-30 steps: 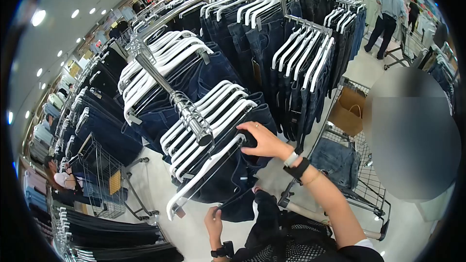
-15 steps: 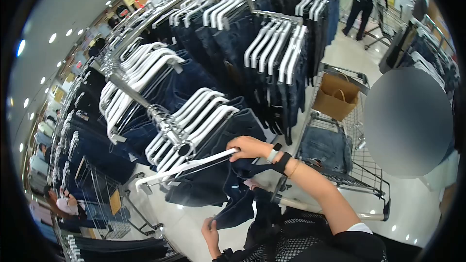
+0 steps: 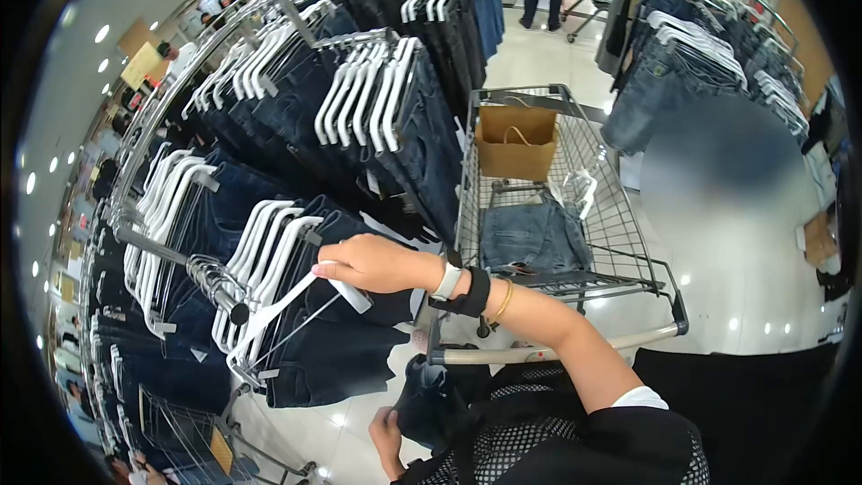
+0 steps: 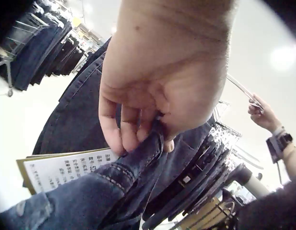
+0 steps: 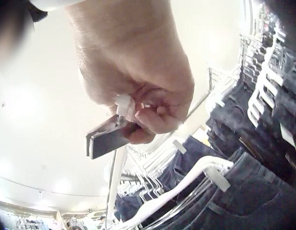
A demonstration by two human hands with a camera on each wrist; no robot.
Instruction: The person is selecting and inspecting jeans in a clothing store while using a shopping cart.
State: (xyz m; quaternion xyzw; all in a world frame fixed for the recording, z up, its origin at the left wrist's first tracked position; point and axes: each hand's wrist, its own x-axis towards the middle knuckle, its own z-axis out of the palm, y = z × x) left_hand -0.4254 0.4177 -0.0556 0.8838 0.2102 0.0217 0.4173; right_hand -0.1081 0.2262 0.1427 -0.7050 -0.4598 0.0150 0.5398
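Note:
My right hand [image 3: 373, 262] grips one end of a white clip hanger [image 3: 287, 301], held slanting beside the front end of the rack rail. A metal clip [image 5: 107, 143] sticks out below the curled fingers in the right wrist view. Low in front of my body, my left hand [image 3: 386, 436] pinches a pair of dark blue jeans [image 3: 422, 400]. The left wrist view shows its fingers and thumb closed on the denim [image 4: 95, 196], with a printed paper tag [image 4: 66, 170] hanging beside them. More dark jeans [image 3: 332, 355] hang just under the hanger.
Several white hangers [image 3: 260, 251] with jeans crowd the metal rail [image 3: 166, 247]. A wire shopping cart [image 3: 620, 233] stands ahead, holding a brown paper bag [image 3: 516, 151] and faded jeans [image 3: 534, 238]. Another denim rack [image 3: 678, 63] is at right; another cart [image 3: 180, 431] stands lower left.
My right hand has taken hold of the hanger's end and shifted left with it. The jeans in my left hand have come away from the rack, closer to my body. The head view has swung right.

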